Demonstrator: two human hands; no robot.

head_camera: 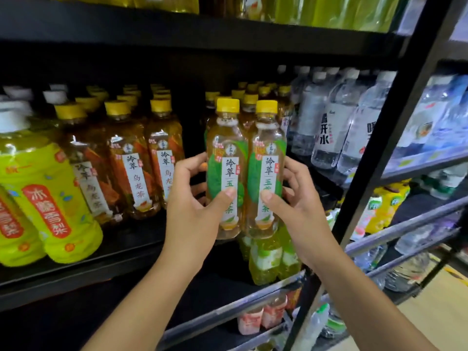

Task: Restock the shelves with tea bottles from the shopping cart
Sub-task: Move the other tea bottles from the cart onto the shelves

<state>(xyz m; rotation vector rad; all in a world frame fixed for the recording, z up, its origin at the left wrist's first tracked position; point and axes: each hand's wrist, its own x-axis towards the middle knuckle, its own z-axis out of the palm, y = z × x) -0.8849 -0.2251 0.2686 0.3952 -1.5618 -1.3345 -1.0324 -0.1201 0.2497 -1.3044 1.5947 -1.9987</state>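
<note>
**Two green tea bottles held up at a shelf**

The left hand (pixel 195 198) grips one tea bottle (pixel 226 171), fingers curled around it. At its three o'clock, touching, the right hand (pixel 296 201) grips the second bottle (pixel 268 171). Both upright before the shelf (pixel 121 252).

Lower label print on both held green-label tea bottles (pixel 247 171) covered by thumbs of the left hand (pixel 195 198) and right hand (pixel 296 198). Fingers behind the bottles mostly hidden. Top-shelf bottles (pixel 329 11) cut off by the upper edge. Yellow pear-drink bottles (pixel 45 198) cropped at the left edge. Rear rows of amber oolong bottles (pixel 141 153) lost in shadow. Water bottles (pixel 443 117) past the black upright (pixel 395 138) blurred, labels unreadable.
</note>
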